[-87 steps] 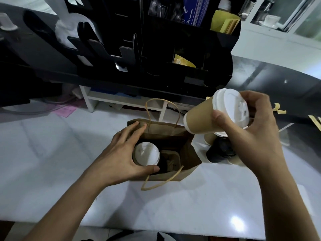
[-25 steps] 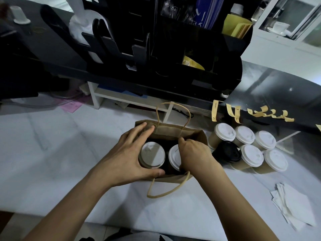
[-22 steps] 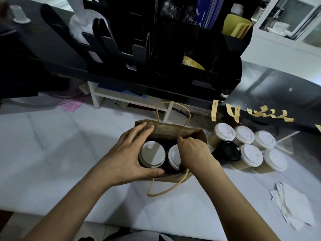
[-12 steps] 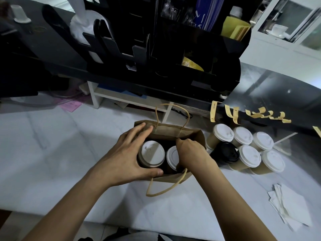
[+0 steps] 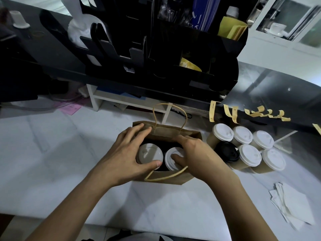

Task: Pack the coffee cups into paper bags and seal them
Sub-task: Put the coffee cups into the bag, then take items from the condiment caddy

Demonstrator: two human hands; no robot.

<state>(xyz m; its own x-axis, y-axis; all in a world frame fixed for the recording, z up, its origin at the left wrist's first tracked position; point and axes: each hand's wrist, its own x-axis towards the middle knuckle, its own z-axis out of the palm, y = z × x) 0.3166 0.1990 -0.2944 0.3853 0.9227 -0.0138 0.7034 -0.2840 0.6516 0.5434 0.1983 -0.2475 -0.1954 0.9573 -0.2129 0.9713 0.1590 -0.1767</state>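
A brown paper bag (image 5: 166,179) with twine handles stands open on the white counter. Two coffee cups with white lids sit in it side by side, the left cup (image 5: 149,153) and the right cup (image 5: 169,162). My left hand (image 5: 121,159) grips the bag's left end, fingers over the far rim and thumb on the near rim beside the left cup. My right hand (image 5: 198,153) is down in the bag's mouth around the right cup, thumb on its lid and fingers along the far side. The cup bodies are hidden inside the bag.
Several more lidded cups (image 5: 250,155), one with a black lid (image 5: 226,152), stand just right of the bag. Yellow sticker strips (image 5: 231,113) hang from the dark ledge behind. A napkin stack (image 5: 293,206) lies at the right. A black organizer (image 5: 156,58) towers behind.
My right hand has lowered the second cup into the bag beside the first. Over the last second it stays on that cup, thumb sliding onto the lid. My left hand keeps its hold.
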